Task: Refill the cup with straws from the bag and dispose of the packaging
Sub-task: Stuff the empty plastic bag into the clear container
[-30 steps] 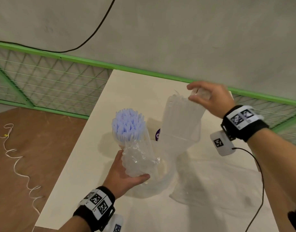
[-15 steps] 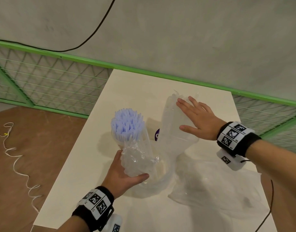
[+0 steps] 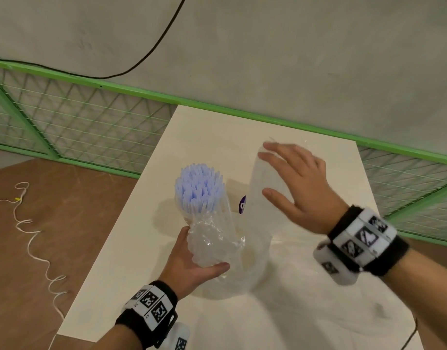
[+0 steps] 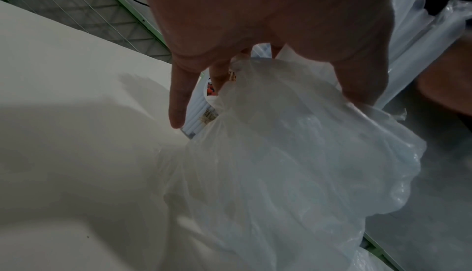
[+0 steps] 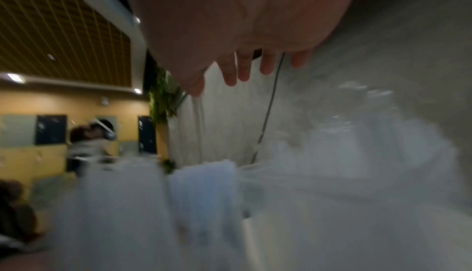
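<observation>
A bundle of pale blue-white straws (image 3: 198, 190) stands upright on the white table (image 3: 217, 137), with clear packaging bunched round its lower part. My left hand (image 3: 199, 258) grips that crumpled plastic (image 4: 293, 154) and the bundle's base, thumb in front. A purple mark (image 3: 242, 205), seemingly on the cup, shows just right of the straws; the rest is hidden. My right hand (image 3: 288, 183) is open, its spread fingers (image 5: 242, 71) lying flat against a tall, upright clear bag (image 3: 260, 218). The right wrist view is blurred.
More clear plastic sheet (image 3: 331, 306) lies spread over the near right of the table. A green mesh fence (image 3: 91, 122) runs behind and beside the table. A white cord (image 3: 33, 236) trails on the wooden floor at left.
My right hand let go of the bag's top, dropped down and now lies flat against its side. The left hand and the straws have stayed put.
</observation>
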A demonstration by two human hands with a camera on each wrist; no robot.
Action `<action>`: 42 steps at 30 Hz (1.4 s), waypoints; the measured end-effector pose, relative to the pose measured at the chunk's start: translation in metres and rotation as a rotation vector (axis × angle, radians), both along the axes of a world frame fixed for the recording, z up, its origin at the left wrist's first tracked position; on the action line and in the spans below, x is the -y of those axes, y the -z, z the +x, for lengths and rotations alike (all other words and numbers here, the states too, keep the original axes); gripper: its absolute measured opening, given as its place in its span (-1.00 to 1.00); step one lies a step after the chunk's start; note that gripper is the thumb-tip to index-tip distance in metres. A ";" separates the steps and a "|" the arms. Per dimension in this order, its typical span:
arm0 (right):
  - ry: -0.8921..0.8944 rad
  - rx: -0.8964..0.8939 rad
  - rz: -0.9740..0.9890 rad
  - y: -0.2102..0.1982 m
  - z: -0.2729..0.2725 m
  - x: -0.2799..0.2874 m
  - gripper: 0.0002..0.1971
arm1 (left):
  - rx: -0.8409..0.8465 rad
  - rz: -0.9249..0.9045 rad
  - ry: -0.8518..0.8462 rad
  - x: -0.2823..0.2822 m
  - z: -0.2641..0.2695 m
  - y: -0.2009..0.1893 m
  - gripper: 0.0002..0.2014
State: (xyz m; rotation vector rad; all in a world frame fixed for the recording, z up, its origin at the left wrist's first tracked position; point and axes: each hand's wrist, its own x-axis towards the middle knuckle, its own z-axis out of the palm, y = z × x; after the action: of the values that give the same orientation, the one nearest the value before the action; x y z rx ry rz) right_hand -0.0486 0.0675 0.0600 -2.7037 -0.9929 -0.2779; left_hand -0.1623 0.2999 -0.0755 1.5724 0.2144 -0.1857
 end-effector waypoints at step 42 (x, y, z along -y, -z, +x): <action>-0.055 -0.595 0.482 0.070 -0.061 -0.049 -0.26 | 0.057 -0.038 0.014 -0.002 -0.001 0.011 -0.19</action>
State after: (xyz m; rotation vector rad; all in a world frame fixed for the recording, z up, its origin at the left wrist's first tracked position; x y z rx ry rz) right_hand -0.1094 0.1165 -0.0100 -2.1147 -0.7026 0.2587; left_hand -0.1629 0.3019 -0.0864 1.5392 0.1548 -0.1548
